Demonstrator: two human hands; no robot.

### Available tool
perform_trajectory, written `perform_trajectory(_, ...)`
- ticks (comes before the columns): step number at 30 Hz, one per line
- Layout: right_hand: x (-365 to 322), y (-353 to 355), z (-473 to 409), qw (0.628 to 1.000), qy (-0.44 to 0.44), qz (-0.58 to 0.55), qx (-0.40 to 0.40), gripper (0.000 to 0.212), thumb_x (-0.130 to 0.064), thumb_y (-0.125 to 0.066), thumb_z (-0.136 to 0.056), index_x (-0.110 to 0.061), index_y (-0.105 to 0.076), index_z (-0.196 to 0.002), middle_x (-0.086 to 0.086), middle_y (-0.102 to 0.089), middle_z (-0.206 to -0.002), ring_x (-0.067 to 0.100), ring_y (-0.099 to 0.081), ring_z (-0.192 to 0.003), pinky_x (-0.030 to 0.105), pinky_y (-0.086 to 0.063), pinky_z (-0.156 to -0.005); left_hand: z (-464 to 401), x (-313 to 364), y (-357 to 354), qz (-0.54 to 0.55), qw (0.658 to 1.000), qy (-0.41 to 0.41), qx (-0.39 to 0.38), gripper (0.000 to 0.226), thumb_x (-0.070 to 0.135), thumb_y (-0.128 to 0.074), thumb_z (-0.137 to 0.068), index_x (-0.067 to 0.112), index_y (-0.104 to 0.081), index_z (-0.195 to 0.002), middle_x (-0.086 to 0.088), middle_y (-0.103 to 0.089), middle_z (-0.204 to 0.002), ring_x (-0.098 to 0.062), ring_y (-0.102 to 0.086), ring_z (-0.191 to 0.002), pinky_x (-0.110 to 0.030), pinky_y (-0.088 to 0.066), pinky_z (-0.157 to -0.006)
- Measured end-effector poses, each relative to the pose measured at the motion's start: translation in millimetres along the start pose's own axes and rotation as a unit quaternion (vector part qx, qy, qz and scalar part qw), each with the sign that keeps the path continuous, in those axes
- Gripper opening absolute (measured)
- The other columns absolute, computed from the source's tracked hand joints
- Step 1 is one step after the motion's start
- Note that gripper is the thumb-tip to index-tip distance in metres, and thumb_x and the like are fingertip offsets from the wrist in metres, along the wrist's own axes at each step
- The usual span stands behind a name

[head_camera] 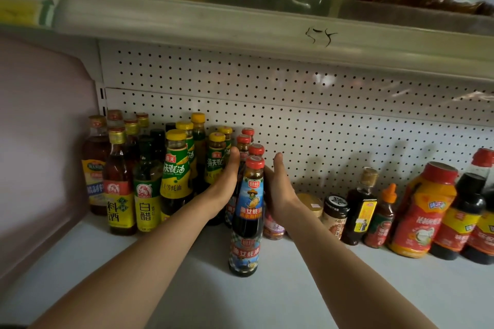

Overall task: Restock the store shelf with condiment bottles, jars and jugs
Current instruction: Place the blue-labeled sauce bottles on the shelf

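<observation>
The white shelf [112,262] fills the lower half of the view, with a pegboard back panel [294,104] behind it and the lip of an upper shelf [213,21] overhead, where jugs in clear wrap stand, blurred.

At nine o'clock a block of tall bottles crowds the corner: a cooking wine bottle [119,187] and a white vinegar bottle [146,189] in front, with yellow-capped oyster sauce bottles [175,168] just to their right, several deep.

At three o'clock a looser row runs along the pegboard: a red squeeze bottle [425,211], dark red-capped soy bottles [465,211], a small orange-tipped sauce bottle [382,216], a cork-topped dark bottle [361,208] and short jars [334,215].

At the centre a file of red-capped oyster sauce bottles [248,214] runs front to back, upright and touching one another. The left hand [227,181] lies flat against the file's left side, fingers straight, squeezed between it and the yellow-capped bottles. The right hand [278,189] presses the right side in the same way, palm inward, fingers straight, grasping nothing; a low pink-labelled jar [272,230] sits just beneath its wrist.
</observation>
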State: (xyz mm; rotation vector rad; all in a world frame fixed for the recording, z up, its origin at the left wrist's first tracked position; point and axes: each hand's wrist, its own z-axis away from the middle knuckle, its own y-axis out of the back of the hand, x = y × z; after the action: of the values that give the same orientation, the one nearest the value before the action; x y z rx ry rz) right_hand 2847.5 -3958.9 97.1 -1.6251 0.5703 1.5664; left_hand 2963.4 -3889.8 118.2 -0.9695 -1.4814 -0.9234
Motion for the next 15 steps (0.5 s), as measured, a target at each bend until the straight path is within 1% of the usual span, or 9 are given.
perform_trajectory(2, 3.8, -0.7, 3.0, 1.000, 0.004, 0.001, 0.002, 0.078, -0.076, -0.018, -0.095, -0.027, -0.049, -0.148, 0.007, -0.067, -0.132, 0.028, -0.064, -0.122, 0.053, -0.043, -0.112, 5.5, -0.2, -1.6, -0.006, 1.000, 0.005, 0.010, 0.097, 0.075, -0.022, -0.069, 0.019, -0.039, -0.147, -0.004, -0.043, -0.150, -0.009, -0.044, -0.117, -0.017, -0.039, -0.073)
perform_trajectory(3, 4.9, -1.9, 3.6, 1.000, 0.008, 0.006, 0.000, 0.077, -0.075, -0.017, -0.096, -0.027, -0.050, -0.147, 0.007, -0.069, -0.129, 0.027, -0.065, -0.120, 0.051, -0.046, -0.109, 9.2, 2.2, -4.0, -0.013, 1.000, 0.008, 0.003, 0.090, 0.072, -0.020, -0.078, 0.018, -0.039, -0.147, -0.005, -0.042, -0.150, -0.012, -0.045, -0.123, -0.019, -0.040, -0.077)
perform_trajectory(5, 5.8, -5.0, 5.2, 1.000, 0.011, 0.012, -0.007, 0.074, -0.073, -0.017, -0.098, -0.026, -0.054, -0.143, 0.007, -0.071, -0.123, 0.026, -0.068, -0.114, 0.043, -0.054, -0.097, 13.1, 5.2, -6.3, -0.014, 1.000, 0.003, 0.006, 0.071, 0.059, -0.017, -0.095, 0.017, -0.038, -0.148, -0.004, -0.043, -0.147, -0.019, -0.041, -0.136, -0.020, -0.039, -0.085)
perform_trajectory(6, 6.4, -6.5, 5.1, 1.000, 0.008, 0.011, -0.010, 0.074, -0.073, -0.018, -0.098, -0.026, -0.054, -0.142, 0.008, -0.071, -0.123, 0.026, -0.068, -0.112, 0.040, -0.056, -0.092, 14.4, 6.5, -6.7, -0.017, 1.000, 0.002, 0.002, 0.066, 0.055, -0.015, -0.099, 0.018, -0.038, -0.148, -0.001, -0.045, -0.144, -0.019, -0.039, -0.138, -0.016, -0.039, -0.084)
perform_trajectory(7, 6.9, -7.1, 5.4, 1.000, 0.006, 0.007, -0.015, 0.075, -0.073, -0.019, -0.097, -0.025, -0.053, -0.143, 0.009, -0.071, -0.124, 0.027, -0.069, -0.112, 0.039, -0.056, -0.088, 17.9, 8.7, -7.3, -0.019, 1.000, 0.003, -0.001, 0.063, 0.053, -0.015, -0.100, 0.018, -0.038, -0.147, 0.000, -0.045, -0.143, -0.017, -0.039, -0.137, -0.011, -0.040, -0.077)
perform_trajectory(8, 7.4, -7.0, 5.6, 1.000, 0.006, 0.003, -0.021, 0.075, -0.073, -0.020, -0.097, -0.025, -0.053, -0.144, 0.010, -0.071, -0.123, 0.027, -0.069, -0.111, 0.038, -0.057, -0.085, 20.5, 10.4, -7.1, -0.016, 1.000, 0.003, 0.002, 0.062, 0.053, -0.014, -0.101, 0.019, -0.039, -0.147, 0.000, -0.044, -0.146, -0.014, -0.040, -0.134, -0.007, -0.039, -0.070)
perform_trajectory(10, 9.4, -5.9, 4.9, 1.000, 0.012, -0.008, -0.028, 0.073, -0.070, -0.019, -0.099, -0.023, -0.053, -0.144, 0.008, -0.073, -0.118, 0.025, -0.071, -0.105, 0.035, -0.057, -0.078, 22.2, 9.7, -4.4, -0.013, 1.000, 0.010, 0.002, 0.063, 0.055, -0.015, -0.100, 0.020, -0.039, -0.147, -0.002, -0.041, -0.152, -0.015, -0.041, -0.135, -0.004, -0.039, -0.063)
perform_trajectory(13, 12.1, -4.7, 5.0, 0.999, 0.020, -0.012, -0.040, 0.071, -0.067, -0.018, -0.101, -0.022, -0.053, -0.143, 0.006, -0.074, -0.112, 0.021, -0.073, -0.099, 0.032, -0.058, -0.075, 24.8, 8.7, -2.5, -0.002, 1.000, 0.022, -0.004, 0.064, 0.054, -0.014, -0.102, 0.018, -0.039, -0.148, -0.004, -0.041, -0.152, -0.020, -0.039, -0.139, 0.000, -0.042, -0.057)
perform_trajectory(15, 14.0, -5.5, 6.1, 0.999, 0.024, -0.002, -0.036, 0.072, -0.069, -0.019, -0.100, -0.022, -0.055, -0.142, 0.006, -0.076, -0.111, 0.022, -0.074, -0.100, 0.032, -0.058, -0.076, 25.3, 8.1, -2.2, -0.007, 1.000, 0.024, -0.006, 0.064, 0.055, -0.015, -0.102, 0.018, -0.039, -0.148, -0.004, -0.040, -0.153, -0.020, -0.039, -0.140, 0.000, -0.041, -0.062)
